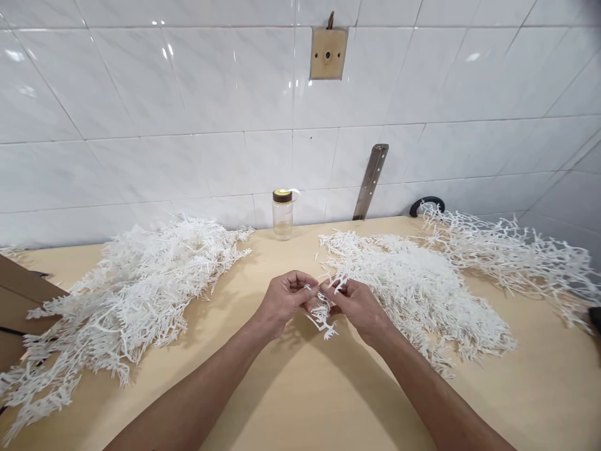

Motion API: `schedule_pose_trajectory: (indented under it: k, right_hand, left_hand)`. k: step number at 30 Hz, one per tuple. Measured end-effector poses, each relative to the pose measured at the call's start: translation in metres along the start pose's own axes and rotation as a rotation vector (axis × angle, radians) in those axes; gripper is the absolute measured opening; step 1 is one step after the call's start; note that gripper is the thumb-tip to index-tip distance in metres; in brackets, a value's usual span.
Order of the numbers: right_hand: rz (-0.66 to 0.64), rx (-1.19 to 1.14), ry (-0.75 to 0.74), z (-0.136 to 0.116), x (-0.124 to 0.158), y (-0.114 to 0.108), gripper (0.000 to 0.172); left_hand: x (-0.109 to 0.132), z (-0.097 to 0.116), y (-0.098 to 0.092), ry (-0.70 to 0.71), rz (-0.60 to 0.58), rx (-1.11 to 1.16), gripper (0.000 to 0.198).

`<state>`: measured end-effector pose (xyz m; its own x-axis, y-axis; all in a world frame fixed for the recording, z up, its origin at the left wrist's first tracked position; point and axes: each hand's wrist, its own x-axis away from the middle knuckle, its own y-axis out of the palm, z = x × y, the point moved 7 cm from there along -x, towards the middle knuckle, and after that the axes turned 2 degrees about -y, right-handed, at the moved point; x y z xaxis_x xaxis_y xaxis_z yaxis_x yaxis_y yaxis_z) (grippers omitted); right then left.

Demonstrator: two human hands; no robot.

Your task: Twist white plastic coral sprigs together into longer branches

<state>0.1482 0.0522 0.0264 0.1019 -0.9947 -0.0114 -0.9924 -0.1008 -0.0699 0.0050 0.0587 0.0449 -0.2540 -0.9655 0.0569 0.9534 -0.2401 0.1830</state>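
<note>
Between my two hands, over the middle of the table, is a small white branching plastic sprig [323,316], like a piece of artificial foliage. My left hand [284,302] pinches it with thumb and forefinger from the left. From the right, my right hand [359,305] grips another part of it, with a forked tip showing above the fingers. The fingertips of both hands almost meet, and the exact point of contact is hidden. A heap of short white sprigs [413,282] lies just right of my right hand. On the left rests a larger pile of white branches [154,282].
A clear bottle [282,216] with a black and yellow cap stands near the wall. Longer white branches [511,250] lie at the far right, by a black curved object [426,205]. A metal strip [370,181] leans on the tiles. A brown box [23,307] stands left.
</note>
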Motion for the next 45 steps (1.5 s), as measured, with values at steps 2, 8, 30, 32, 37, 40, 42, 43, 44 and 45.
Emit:
schedule_pose_trajectory:
  k: [2,8,30,32,37,40,42,43,44,45]
  right_hand:
    - [0.03,0.046,-0.051,0.001,-0.003,-0.005,0.035]
    - [0.055,0.215,-0.106,0.005,-0.007,-0.014,0.031]
    - [-0.118,0.2,-0.003,0.006,-0.009,-0.022,0.044]
    - [-0.131,0.261,0.014,0.012,-0.009,-0.017,0.043]
    - [-0.135,0.521,-0.018,0.015,-0.008,-0.01,0.035]
    - [-0.111,0.608,-0.056,0.009,-0.009,-0.011,0.029]
    - [-0.098,0.629,-0.065,0.007,-0.01,-0.011,0.027]
    - [-0.094,0.633,-0.066,0.006,-0.01,-0.011,0.028]
    - [-0.091,0.637,-0.064,0.006,-0.01,-0.012,0.028]
    - [-0.088,0.639,-0.06,0.005,-0.01,-0.012,0.029]
  left_hand:
    - [-0.001,0.0,-0.001,0.014,0.003,-0.057,0.028]
    - [-0.004,-0.001,-0.004,0.002,-0.085,-0.262,0.034]
    - [-0.023,0.021,-0.043,0.347,-0.001,-1.525,0.015]
    - [-0.026,0.015,-0.046,0.356,-0.053,-1.538,0.015]
    - [-0.022,0.01,-0.043,0.465,-0.193,-1.47,0.017]
    - [-0.018,0.01,-0.04,0.475,-0.204,-1.433,0.018]
    - [-0.018,0.008,-0.038,0.435,-0.189,-1.455,0.017]
    - [-0.018,0.006,-0.038,0.409,-0.18,-1.479,0.018]
    - [-0.019,0.004,-0.037,0.384,-0.178,-1.502,0.019]
    - [-0.019,0.002,-0.037,0.363,-0.177,-1.515,0.02]
